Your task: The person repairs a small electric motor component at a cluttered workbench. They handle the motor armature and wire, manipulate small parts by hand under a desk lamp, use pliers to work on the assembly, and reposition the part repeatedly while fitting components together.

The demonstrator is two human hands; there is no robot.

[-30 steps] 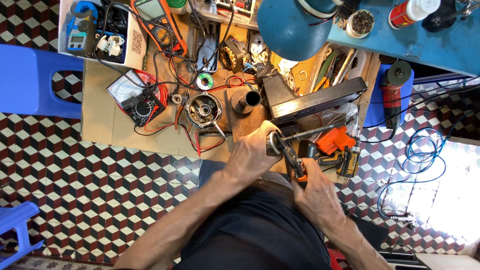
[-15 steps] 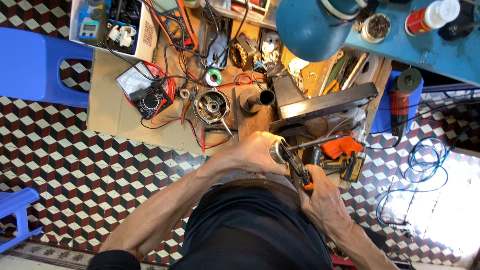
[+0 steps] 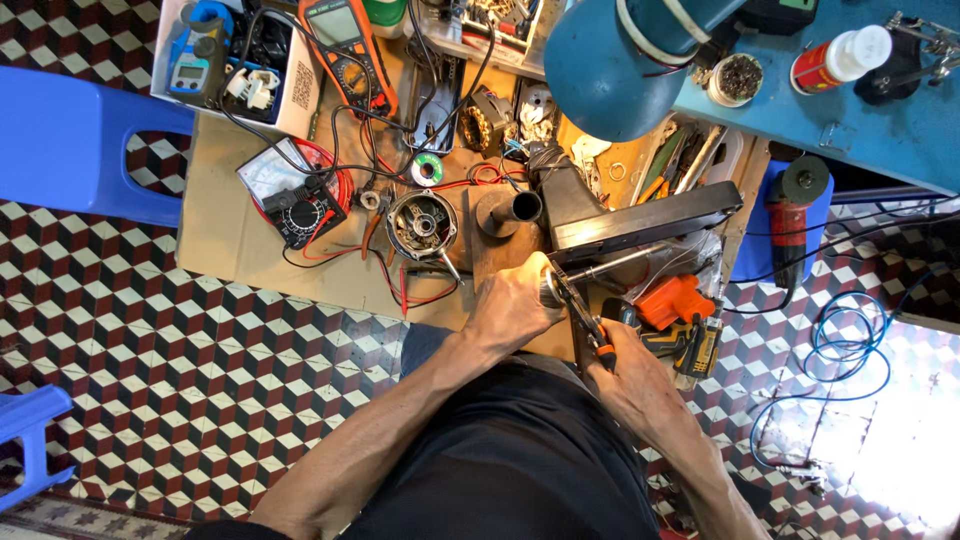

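Blue plastic stool (image 3: 85,140) stands at the far left, off the bench's left edge. On the cardboard sheet (image 3: 225,235) that covers the bench's left part lie, from left to right, a white tray (image 3: 300,95) with a small blue meter (image 3: 192,70) at the rear left corner, an analogue meter (image 3: 290,195) with red and black leads, an orange multimeter (image 3: 345,40) behind it, and an open round motor housing (image 3: 421,222) near the middle. Right of the housing a short dark pipe (image 3: 520,207) rests on a wooden board (image 3: 500,250). At the bench's front edge the left hand (image 3: 512,305) is closed around a small metal cylinder (image 3: 551,289), of which only the end shows. The right hand (image 3: 628,372) grips the orange-handled pliers (image 3: 585,322), their nose set against the cylinder's end; whether the tips have bitten cannot be told. A long steel rod (image 3: 620,262) runs from the cylinder toward the right, under a dark flat bar (image 3: 645,218). A blue lamp shade (image 3: 605,65) hangs over the rear, and an orange tool (image 3: 672,300) and a grinder (image 3: 795,215) lie at the right edge.

To work this well, the cylinder is probably best held firm and steady, the pliers kept in line with its axis and squeezed evenly, so the nose does not slip toward the fingers.
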